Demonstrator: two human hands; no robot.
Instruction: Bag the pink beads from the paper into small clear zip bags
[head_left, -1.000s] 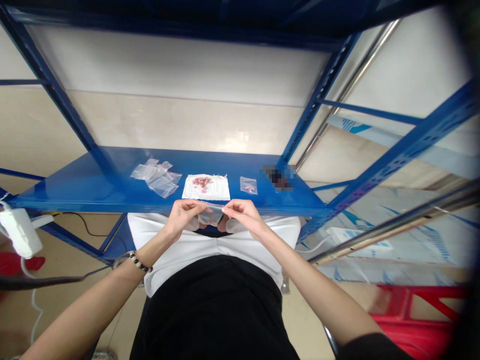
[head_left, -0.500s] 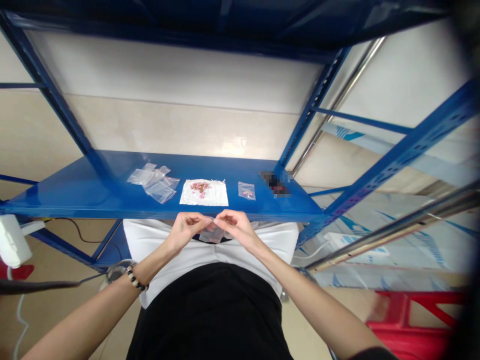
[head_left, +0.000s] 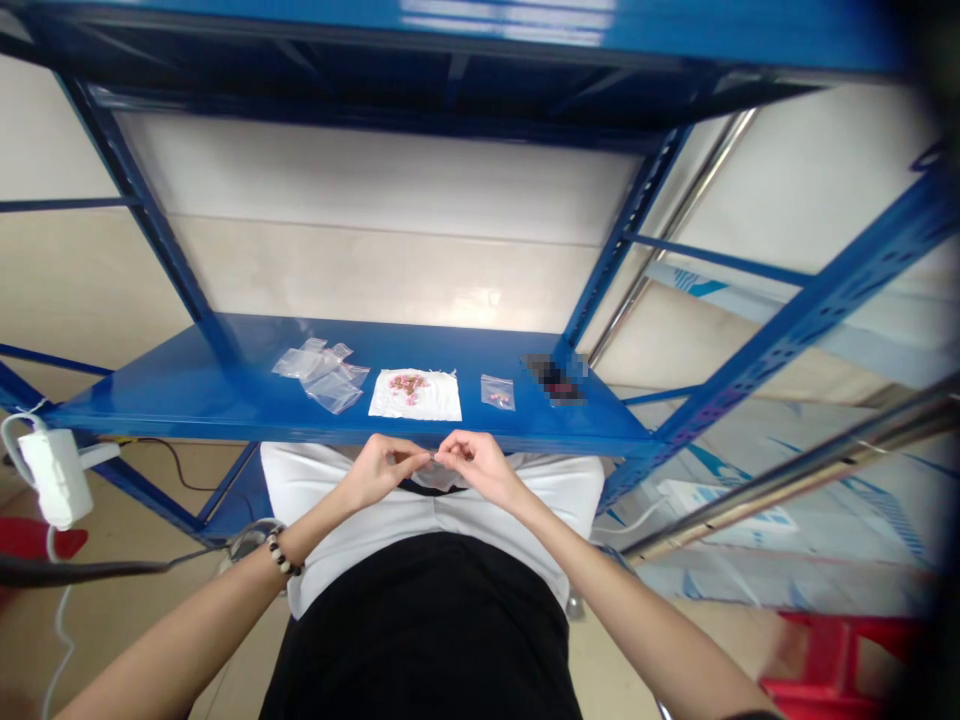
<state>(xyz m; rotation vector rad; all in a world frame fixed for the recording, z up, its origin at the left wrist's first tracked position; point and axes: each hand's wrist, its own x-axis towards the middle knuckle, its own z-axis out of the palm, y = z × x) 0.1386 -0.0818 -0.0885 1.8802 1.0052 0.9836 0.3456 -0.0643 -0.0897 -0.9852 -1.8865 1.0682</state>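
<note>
Just in front of the blue shelf's edge, my left hand (head_left: 386,468) and my right hand (head_left: 478,463) meet with thumbs and forefingers pinched. Between them they grip the top of a small clear zip bag (head_left: 444,483), which hangs over my lap and is hard to see against the white trousers. Beyond my hands, a white cloth (head_left: 439,399) lies on the shelf with a heap of small pink and brownish pieces (head_left: 409,386) on it. To its right rests a zip bag (head_left: 497,392) holding several pink pieces.
A pile of flat clear zip bags (head_left: 322,375) lies at the left on the blue shelf (head_left: 247,410). A blurred-out dark object (head_left: 553,378) sits at the right end. Overhead is an upper shelf (head_left: 450,60); a red stool (head_left: 832,655) stands at lower right.
The view has tilted upward, so the shelf sits slightly lower in the picture. My hands stay pinched together; the bag between them shows less now.
</note>
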